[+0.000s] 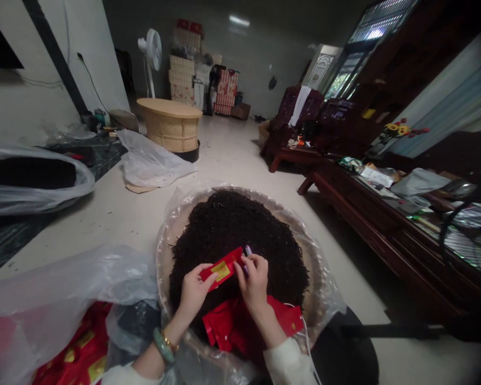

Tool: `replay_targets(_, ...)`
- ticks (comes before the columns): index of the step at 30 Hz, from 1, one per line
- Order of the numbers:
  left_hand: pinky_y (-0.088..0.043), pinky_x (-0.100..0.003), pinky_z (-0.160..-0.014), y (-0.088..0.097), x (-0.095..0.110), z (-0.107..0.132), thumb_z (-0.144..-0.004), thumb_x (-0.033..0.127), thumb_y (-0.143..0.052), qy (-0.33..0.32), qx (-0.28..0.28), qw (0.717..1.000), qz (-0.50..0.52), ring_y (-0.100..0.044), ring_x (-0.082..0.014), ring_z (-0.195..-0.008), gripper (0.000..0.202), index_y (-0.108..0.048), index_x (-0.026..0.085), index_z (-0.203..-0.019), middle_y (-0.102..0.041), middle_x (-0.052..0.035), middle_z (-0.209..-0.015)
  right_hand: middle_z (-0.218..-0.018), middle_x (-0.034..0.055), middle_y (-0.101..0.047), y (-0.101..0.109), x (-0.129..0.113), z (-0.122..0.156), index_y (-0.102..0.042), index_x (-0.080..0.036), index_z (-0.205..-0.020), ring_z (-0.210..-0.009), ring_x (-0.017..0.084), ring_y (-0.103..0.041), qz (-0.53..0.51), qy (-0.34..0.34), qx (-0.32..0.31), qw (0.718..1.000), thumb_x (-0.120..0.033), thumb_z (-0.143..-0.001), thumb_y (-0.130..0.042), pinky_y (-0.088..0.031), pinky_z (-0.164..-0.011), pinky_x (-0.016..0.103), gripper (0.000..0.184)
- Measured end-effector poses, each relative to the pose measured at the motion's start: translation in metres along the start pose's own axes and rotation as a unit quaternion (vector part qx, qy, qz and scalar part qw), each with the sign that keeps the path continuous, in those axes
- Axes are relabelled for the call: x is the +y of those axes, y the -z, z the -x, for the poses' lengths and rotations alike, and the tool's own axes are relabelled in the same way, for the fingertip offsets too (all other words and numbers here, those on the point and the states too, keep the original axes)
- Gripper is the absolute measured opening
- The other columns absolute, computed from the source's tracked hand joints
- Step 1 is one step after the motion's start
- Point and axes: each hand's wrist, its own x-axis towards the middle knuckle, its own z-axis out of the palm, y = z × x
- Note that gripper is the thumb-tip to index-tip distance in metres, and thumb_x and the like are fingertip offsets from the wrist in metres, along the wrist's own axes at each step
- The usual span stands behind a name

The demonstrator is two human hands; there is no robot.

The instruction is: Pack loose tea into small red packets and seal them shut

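My left hand (pixel 195 291) grips a small red packet (pixel 222 271) with a gold label, thumb on its face. At the packet's upper right end, my right hand (pixel 253 277) has its thumb and fingertips closed against it. A slim purple-and-white stick-like object (pixel 248 250) pokes out from the right fingers; its exact kind I cannot make out. Below both hands, a heap of dark, shredded dried leaves (pixel 240 224), looking like tea, fills a round basket lined with clear plastic (pixel 324 272). More red packets (pixel 228 326) lie at the basket's near edge, partly under my right forearm.
A clear plastic bag of red and gold packets (pixel 84 342) sits at the lower left. Another plastic-lined container (pixel 82 184) stands at the left. A dark wooden table (pixel 356 214) runs along the right. A round black stool-like surface (pixel 344 353) is close by my right arm.
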Motion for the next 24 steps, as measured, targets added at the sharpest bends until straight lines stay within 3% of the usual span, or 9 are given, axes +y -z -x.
replay_targets(3,-0.053,-0.026,-0.049,0.004,-0.001,0.002,-0.06,0.04,-0.074,-0.013,0.003,0.999,-0.038,-0.063,-0.0158,-0.051,0.034,-0.068,0.015,-0.082,-0.07,-0.0009,-0.063,-0.077,0.0071,-0.058,0.006,-0.002,-0.007,-0.065,-0.02,-0.078,-0.076,0.021,-0.052,-0.02,-0.004,-0.029,0.999,-0.032,-0.09,-0.054,-0.048,-0.068,0.037,0.02)
replay_targets(6,-0.055,-0.028,-0.052,0.01,0.002,0.002,-0.062,0.048,-0.072,0.016,-0.014,1.0,-0.004,-0.067,-0.0183,-0.06,0.041,-0.066,0.016,-0.086,-0.071,-0.0022,-0.072,-0.074,0.0051,-0.06,0.01,-0.007,-0.011,-0.063,-0.022,-0.074,-0.074,0.021,-0.055,-0.088,-0.004,-0.097,0.991,-0.031,-0.09,-0.052,-0.049,-0.071,0.038,0.021)
replay_targets(9,-0.056,-0.029,-0.059,0.015,0.004,-0.001,-0.07,0.056,-0.064,0.034,-0.015,0.998,0.059,-0.069,-0.0202,-0.072,0.045,-0.064,0.016,-0.09,-0.071,-0.004,-0.079,-0.071,0.0049,-0.062,0.012,-0.013,-0.011,-0.063,-0.022,-0.073,-0.073,0.022,-0.059,-0.156,-0.055,-0.171,0.971,-0.037,-0.089,-0.052,-0.05,-0.073,0.04,0.024)
replay_targets(11,-0.055,-0.028,-0.063,0.018,0.006,-0.003,-0.072,0.056,-0.062,0.009,0.001,0.999,0.051,-0.068,-0.0193,-0.071,0.042,-0.064,0.016,-0.085,-0.071,-0.0043,-0.078,-0.074,0.0061,-0.065,0.012,-0.019,-0.011,-0.066,-0.022,-0.077,-0.078,0.025,-0.063,-0.22,-0.12,-0.227,0.941,-0.043,-0.087,-0.055,-0.052,-0.075,0.042,0.025)
replay_targets(16,-0.053,-0.029,-0.07,0.02,0.012,-0.005,-0.077,0.051,-0.059,-0.067,0.001,0.997,-0.042,-0.067,-0.0202,-0.073,0.034,-0.065,0.018,-0.076,-0.072,-0.004,-0.075,-0.096,0.0087,-0.073,0.018,-0.029,-0.018,-0.072,-0.021,-0.098,-0.097,0.029,-0.066,-0.402,-0.235,-0.348,0.813,-0.053,-0.076,-0.067,-0.049,-0.092,0.046,0.04)
replay_targets(19,-0.053,-0.032,-0.076,0.02,0.016,-0.004,-0.08,0.051,-0.055,-0.077,-0.019,0.995,-0.055,-0.068,-0.0216,-0.077,0.034,-0.065,0.018,-0.076,-0.074,-0.0064,-0.08,-0.098,0.009,-0.073,0.02,-0.03,-0.021,-0.074,-0.02,-0.092,-0.103,0.029,-0.065,-0.426,-0.246,-0.361,0.793,-0.056,-0.076,-0.065,-0.044,-0.1,0.047,0.041)
replay_targets(24,-0.053,-0.033,-0.078,0.022,0.013,-0.004,-0.082,0.052,-0.052,-0.068,-0.002,0.996,-0.052,-0.069,-0.0225,-0.081,0.035,-0.064,0.019,-0.079,-0.075,-0.0076,-0.085,-0.103,0.0104,-0.072,0.016,-0.03,-0.017,-0.071,-0.019,-0.104,-0.098,0.027,-0.067,-0.449,-0.28,-0.357,0.77,-0.064,-0.076,-0.06,-0.047,-0.096,0.046,0.053)
